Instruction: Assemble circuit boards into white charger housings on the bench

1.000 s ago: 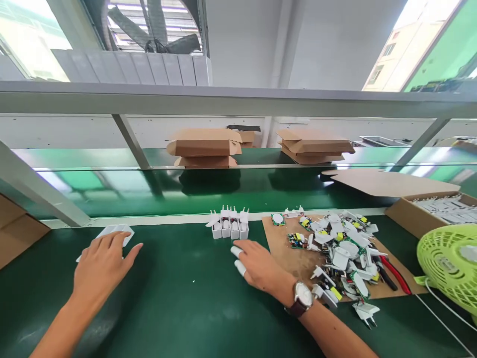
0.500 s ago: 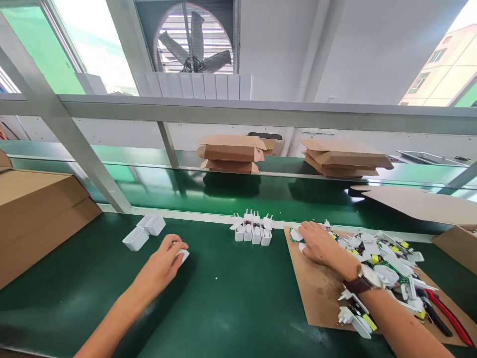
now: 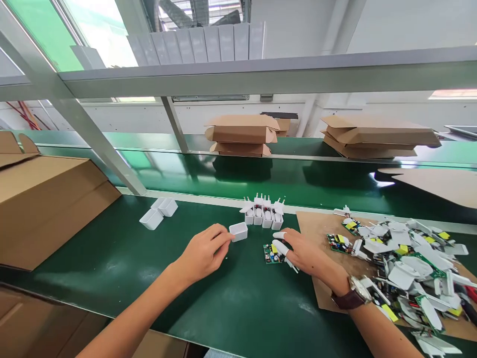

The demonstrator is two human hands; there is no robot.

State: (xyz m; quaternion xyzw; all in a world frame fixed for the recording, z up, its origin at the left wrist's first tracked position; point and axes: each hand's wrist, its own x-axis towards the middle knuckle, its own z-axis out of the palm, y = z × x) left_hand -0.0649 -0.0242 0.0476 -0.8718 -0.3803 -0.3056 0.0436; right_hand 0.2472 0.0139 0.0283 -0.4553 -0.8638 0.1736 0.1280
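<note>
My left hand [image 3: 206,251] pinches the edge of a small white open-topped plastic housing [image 3: 238,231] near the middle of the green bench. Just right of it, my right hand [image 3: 307,251], with white covers on two fingertips, is closed on a small green circuit board [image 3: 273,254] with a yellow part. White prongs stick out below those fingers. Behind both hands stands a row of several white housings [image 3: 263,216] with boards and white plug pieces in them. More bare white housings [image 3: 151,219] sit farther left.
At the right, a cardboard sheet [image 3: 311,228] bears a heap of white plug pieces and boards [image 3: 406,258]. Dark-and-red-handled pliers [image 3: 470,298] show partly at the edge. A large carton [image 3: 55,204] stands left. Flattened cartons [image 3: 242,134] lie behind the metal frame [image 3: 261,77].
My left hand has moved right with the white housing, turning its opening into view. My right hand has come left off the heap with a circuit board. The view has tilted down.
</note>
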